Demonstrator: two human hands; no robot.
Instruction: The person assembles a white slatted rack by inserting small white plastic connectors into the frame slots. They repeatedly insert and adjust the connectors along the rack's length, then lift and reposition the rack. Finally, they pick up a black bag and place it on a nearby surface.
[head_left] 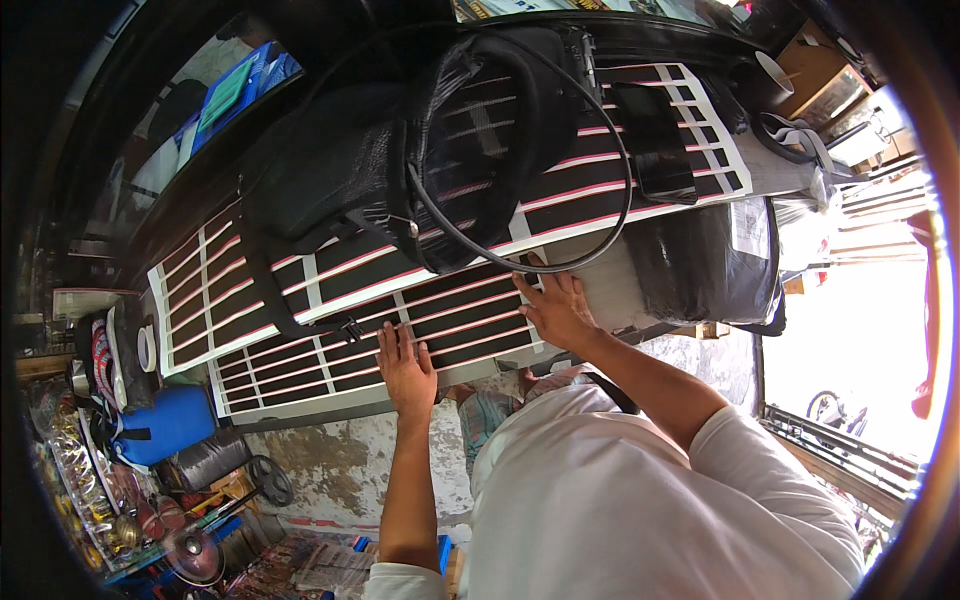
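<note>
My left hand (407, 372) lies open near the front edge of a lower striped sheet (455, 325), its fingers stretched over the black, white and red bands. Farther right, my right hand (560, 312) rests open with spread fingers at the right end of that same sheet. A larger sheet (575, 210) of the same pattern lies behind it and partly overlaps it. On top of the larger sheet sits a black mesh bag (340, 165) with straps. One strap with a buckle (348, 328) hangs down near my left hand. A looped dark cable (626, 190) arches close to my right fingertips.
A flat black phone-like slab (655, 145) lies on the larger sheet. To the right is a black plastic-wrapped package (705, 260); a cup (770, 75) stands behind. At left are a blue container (165, 425) and a small fan (195, 555). Bright daylight fills the right side.
</note>
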